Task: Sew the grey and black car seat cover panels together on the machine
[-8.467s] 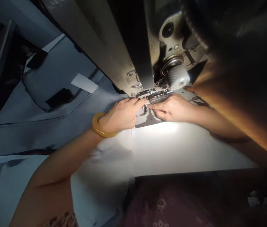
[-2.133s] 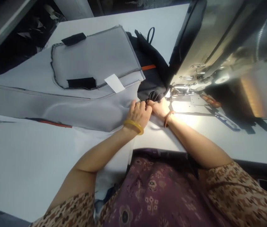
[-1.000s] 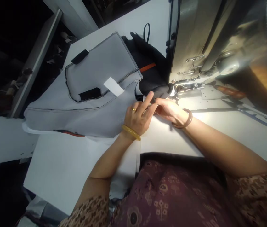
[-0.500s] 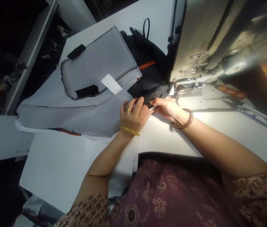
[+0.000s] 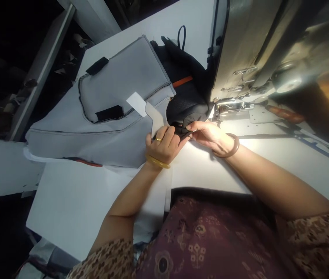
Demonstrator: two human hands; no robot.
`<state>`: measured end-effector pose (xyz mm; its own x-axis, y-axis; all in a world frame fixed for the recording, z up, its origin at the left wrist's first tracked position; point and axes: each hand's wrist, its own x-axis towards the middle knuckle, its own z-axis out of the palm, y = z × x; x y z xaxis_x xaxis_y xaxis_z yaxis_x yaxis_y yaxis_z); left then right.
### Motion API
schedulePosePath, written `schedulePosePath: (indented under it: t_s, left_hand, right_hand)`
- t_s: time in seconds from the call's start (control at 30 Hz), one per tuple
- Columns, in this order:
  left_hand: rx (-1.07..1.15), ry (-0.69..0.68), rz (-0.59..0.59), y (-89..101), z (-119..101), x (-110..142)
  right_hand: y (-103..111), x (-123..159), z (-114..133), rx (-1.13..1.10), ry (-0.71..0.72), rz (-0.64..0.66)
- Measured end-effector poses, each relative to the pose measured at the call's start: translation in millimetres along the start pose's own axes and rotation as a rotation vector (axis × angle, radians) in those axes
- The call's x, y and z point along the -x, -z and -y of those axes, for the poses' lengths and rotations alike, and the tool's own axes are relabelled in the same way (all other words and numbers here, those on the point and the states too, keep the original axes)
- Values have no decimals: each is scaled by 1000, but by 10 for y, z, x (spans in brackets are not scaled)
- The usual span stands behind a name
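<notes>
Pale flap: newly in view compared with half a second ago; bent, rising beside the left hand over the grey panel. Reads as a layer turned up while the edge is sorted by finger.
Right hand: hardly moved in that time; thumb and finger pinch the gathered rim of the black fabric.
Left hand grip: fingers curled together, tips on the same rim, almost meeting the right; thumb hidden.
Grey panel lie: on the white surface, left end seemingly past its left edge. Long axis left to right, rising toward the far edge; squared end points at the sewing machine.
Black fabric lie: between panel and machine, touching the panel's right end; long axis far to near, worked rim toward the near edge. Whether stitched to the panel there, cannot tell.
</notes>
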<state>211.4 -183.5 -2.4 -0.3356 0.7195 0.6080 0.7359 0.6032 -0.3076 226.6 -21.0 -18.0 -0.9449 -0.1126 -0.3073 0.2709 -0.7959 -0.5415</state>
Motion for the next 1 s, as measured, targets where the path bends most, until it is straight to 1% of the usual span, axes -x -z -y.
schedulePosePath:
  t_s: [0.07,0.17,0.27,0.37,0.53,0.67,0.77,0.83,0.9,0.97,1.0]
  left_hand:
    - [-38,-25,-43,13,-24,-1]
    - [-47,7,-103,25,-80,-15]
    - [-72,27,-129,20,-130,-19]
    - [-110,20,-136,4,-159,-3]
    - [-86,-24,-143,-36,-189,36]
    - [-36,1,-163,-65,-178,30]
    - [-42,6,-163,-62,-156,26]
    - [-26,18,-145,-42,-155,29]
    - [-4,53,-102,-13,-171,23]
    - [3,102,11,9,-188,-12]
    - [9,130,105,12,-189,-46]
  right_hand:
    - [11,-2,2,-20,-20,4]
    - [21,-10,-8,-49,-54,7]
    - [20,-14,-30,-70,-80,-6]
    - [18,-13,-50,-72,-74,-14]
    - [4,-20,-62,-88,-72,-59]
    - [-12,-42,-65,-109,-56,-69]
    - [-6,-65,-69,-112,-52,-66]
    - [6,-81,-73,-113,-37,-63]
    - [14,-95,-78,-116,-4,-83]
    - [10,-101,-83,-120,38,-124]
    - [3,-102,-86,-116,55,-152]
